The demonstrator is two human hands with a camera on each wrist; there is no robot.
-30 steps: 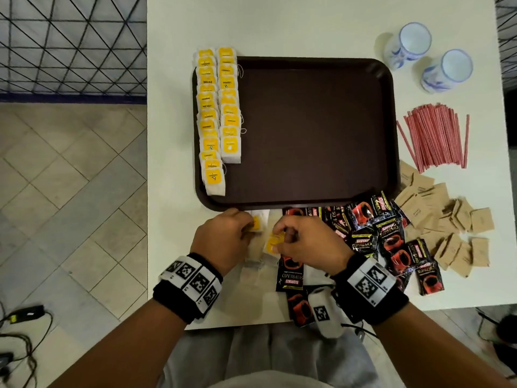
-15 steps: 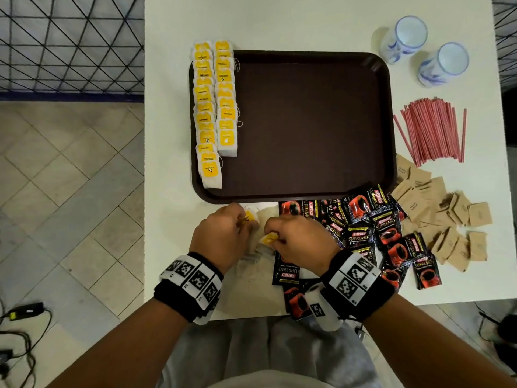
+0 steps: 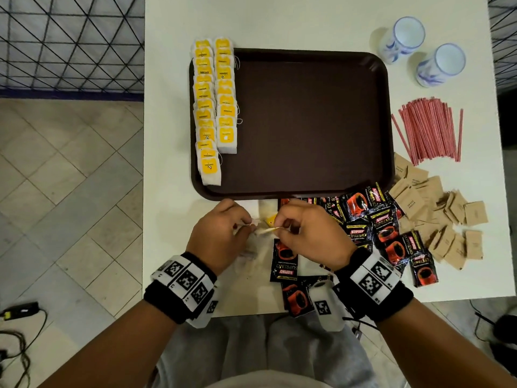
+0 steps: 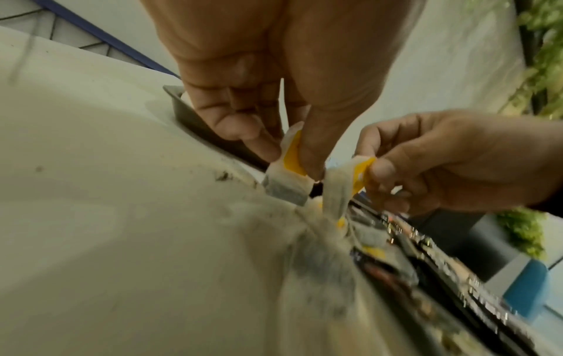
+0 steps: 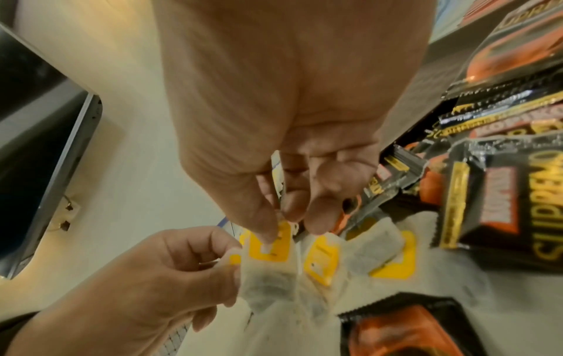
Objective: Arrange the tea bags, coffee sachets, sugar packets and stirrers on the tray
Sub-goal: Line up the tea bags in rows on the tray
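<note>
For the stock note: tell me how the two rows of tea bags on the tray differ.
The left row of tea bags is longer, ending near the front rim of the tray; the right row of tea bags stops well short of it. The left row lies along the tray's left edge, the right row just inside it. Both hold overlapping white bags with yellow tags and start over the tray's far rim.

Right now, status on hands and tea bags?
Left hand and right hand each pinch a tea bag. Two rows on tray. Sachets alongside.
</note>
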